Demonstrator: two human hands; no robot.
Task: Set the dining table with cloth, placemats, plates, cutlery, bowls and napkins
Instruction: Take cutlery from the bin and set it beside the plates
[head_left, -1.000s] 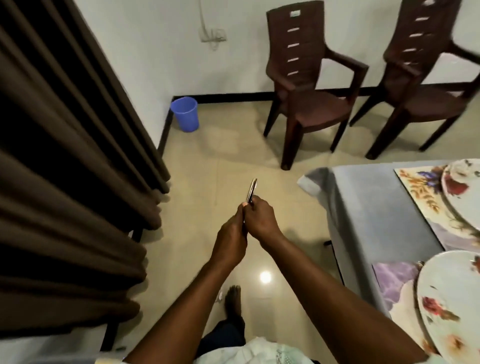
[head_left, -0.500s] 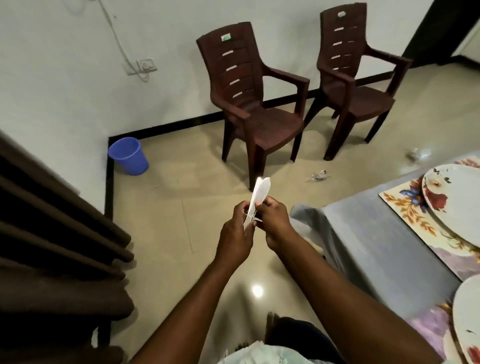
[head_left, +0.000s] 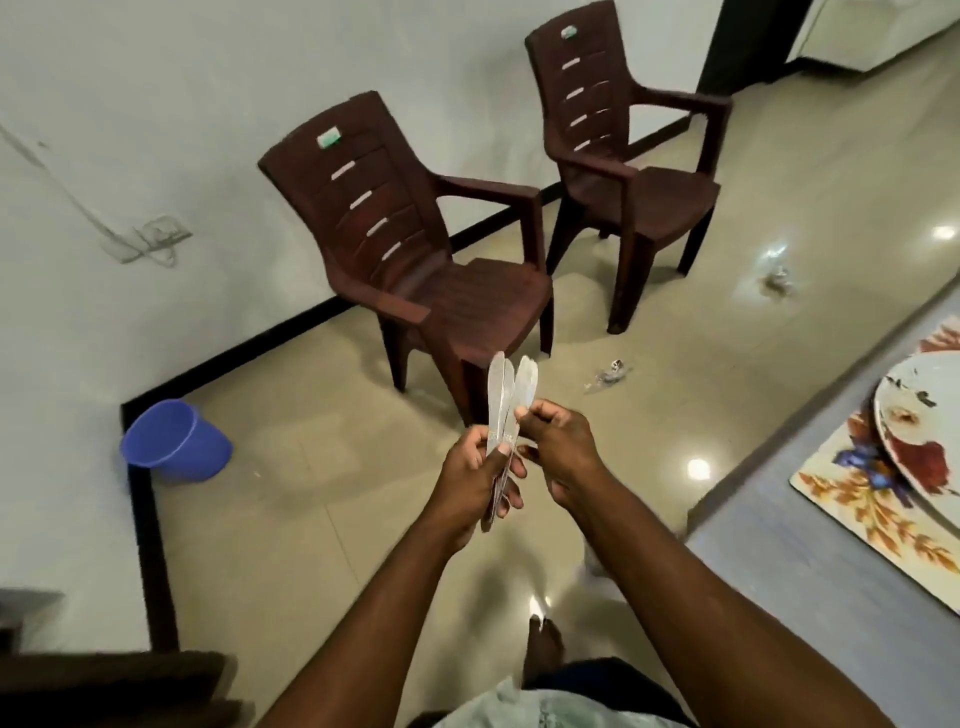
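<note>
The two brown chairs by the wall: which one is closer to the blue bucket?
The left chair, the one standing just behind the cutlery. The other chair stands farther right, away from the blue bucket.

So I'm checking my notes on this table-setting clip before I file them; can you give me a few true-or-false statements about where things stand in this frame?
1. The left hand grips a bunch of metal cutlery. True.
2. The right hand rests flat on the table. False: it is raised in front of the person, fingers pinching at the cutlery.
3. A floral plate already sits on a placemat on the table. True.
4. The blue bucket stands on the seat of a chair. False: it is on the floor by the wall.
5. Two brown chairs stand against the wall. True.
6. The cutlery already lies beside the plate. False: it is in the hands.
</note>
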